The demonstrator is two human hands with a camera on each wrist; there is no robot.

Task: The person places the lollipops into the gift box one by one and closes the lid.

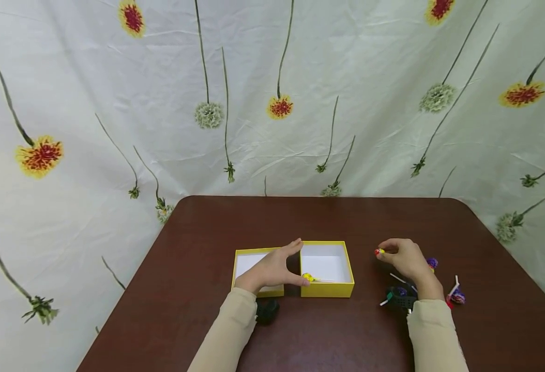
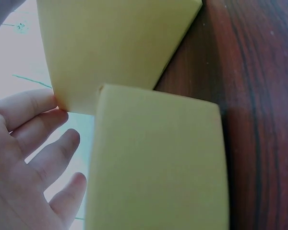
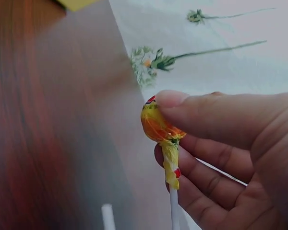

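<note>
I see the right hand (image 1: 407,259), grip clamped on a lollipop (image 3: 156,124), at three o'clock from a box (image 1: 327,291); the left hand (image 1: 270,266), grip spread apart, touches that box's nine-o'clock side.

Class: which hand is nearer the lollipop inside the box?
Left. The left hand is at the box, close to that lollipop; the right hand, holding another lollipop, is farther, right of the box.

On the counter (image 1: 328,330), the left box (image 1: 272,292) stands just beside the right box (image 1: 327,291), which holds a lollipop (image 1: 308,277) at its near side. To their right lie loose lollipops (image 1: 458,296). Behind the counter hangs a cloth (image 1: 314,57).
</note>
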